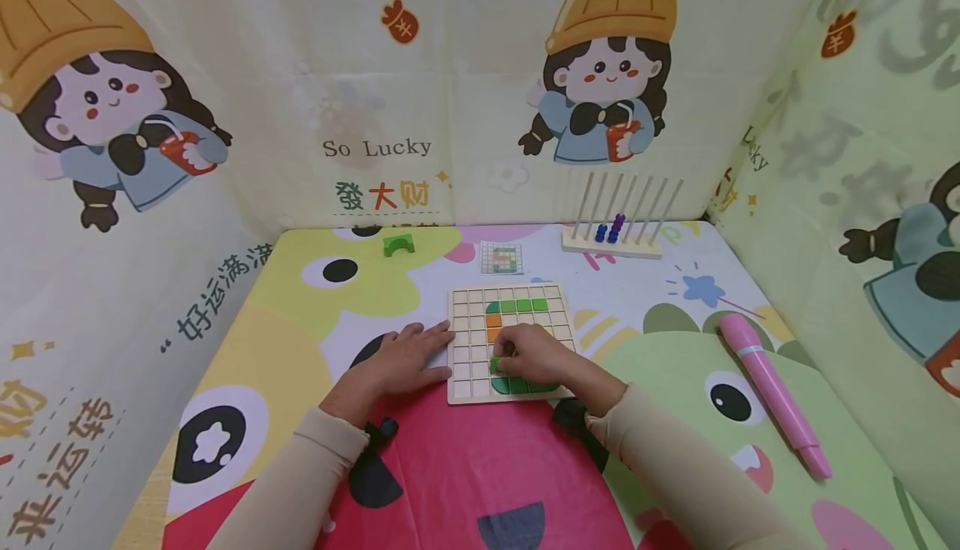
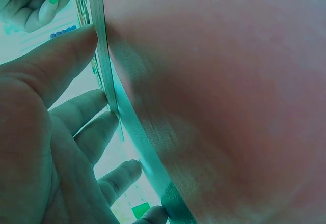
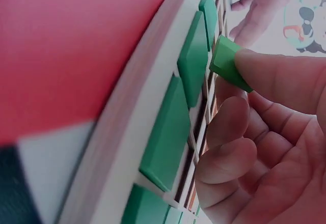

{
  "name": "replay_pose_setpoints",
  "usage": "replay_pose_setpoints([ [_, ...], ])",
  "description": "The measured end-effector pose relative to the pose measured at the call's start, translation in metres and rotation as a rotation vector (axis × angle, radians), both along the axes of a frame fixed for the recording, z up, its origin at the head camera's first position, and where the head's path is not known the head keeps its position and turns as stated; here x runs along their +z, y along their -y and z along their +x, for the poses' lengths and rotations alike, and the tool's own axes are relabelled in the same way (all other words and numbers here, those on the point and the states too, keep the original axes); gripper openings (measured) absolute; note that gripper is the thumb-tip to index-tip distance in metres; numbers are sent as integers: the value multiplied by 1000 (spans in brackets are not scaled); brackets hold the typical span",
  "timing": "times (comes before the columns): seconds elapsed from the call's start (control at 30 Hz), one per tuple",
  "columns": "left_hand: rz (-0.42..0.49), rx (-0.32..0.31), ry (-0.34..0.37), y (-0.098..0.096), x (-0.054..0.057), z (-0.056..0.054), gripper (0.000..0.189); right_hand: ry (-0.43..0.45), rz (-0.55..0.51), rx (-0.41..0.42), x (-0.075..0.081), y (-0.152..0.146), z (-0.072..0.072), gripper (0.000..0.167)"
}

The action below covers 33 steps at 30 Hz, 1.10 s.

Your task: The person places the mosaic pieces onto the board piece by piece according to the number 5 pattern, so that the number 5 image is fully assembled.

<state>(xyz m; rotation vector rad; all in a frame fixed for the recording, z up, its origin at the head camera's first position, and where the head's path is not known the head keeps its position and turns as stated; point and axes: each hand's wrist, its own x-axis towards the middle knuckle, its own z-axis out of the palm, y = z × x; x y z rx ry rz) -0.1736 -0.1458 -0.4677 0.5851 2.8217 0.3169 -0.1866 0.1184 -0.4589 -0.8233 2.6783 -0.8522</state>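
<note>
A wooden grid board [image 1: 460, 358] lies on the patterned cloth. Between thumb and fingers, my right hand [image 1: 536, 357] pinches a small green tile [image 3: 226, 62], held at the board's lower left cells. My left hand [image 1: 401, 360] touches the board's left edge with extended fingertips, its palm bare in the left wrist view. Several dark green tiles [image 3: 165, 137] fill part of the bottom row. Higher up are a row of bright green tiles [image 1: 525, 306] and two orange tiles [image 1: 493, 327]. My right hand hides several cells in the middle.
Behind the board lies a small printed card [image 1: 491, 258] with a coloured grid pattern. A wooden peg stand [image 1: 648, 251] with blue and purple beads stands at the back right. A green arch block [image 1: 399, 244] sits back left, and a pink pen-shaped object [image 1: 776, 396] lies at right.
</note>
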Motion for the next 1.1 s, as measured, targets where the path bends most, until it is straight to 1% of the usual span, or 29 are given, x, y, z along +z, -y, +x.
replay_pose_setpoints([
  [0.23,5,-4,5,-1,1,0,78,13,22,-15,-1,2,2,7],
  [0.37,1,1,1,-1,0,-1,79,-5,42,-22,-1,4,3,8],
  [0.57,-1,5,0,-1,0,-2,80,-68,133,-54,0,11,6,8],
  [0.7,-3,5,-2,0,0,-1,80,-76,210,-83,0,15,8,6],
  [0.8,-4,3,-4,-1,0,-2,80,-80,235,-100,-1,16,8,6],
  [0.87,-5,5,-3,-1,-1,-2,80,-84,209,-97,0,13,9,7],
  [0.97,-6,9,-1,-1,-2,-2,80,-73,108,-68,2,3,11,10],
  [1.1,-8,16,2,1,-2,-2,82,11,-18,-5,4,-25,13,12],
])
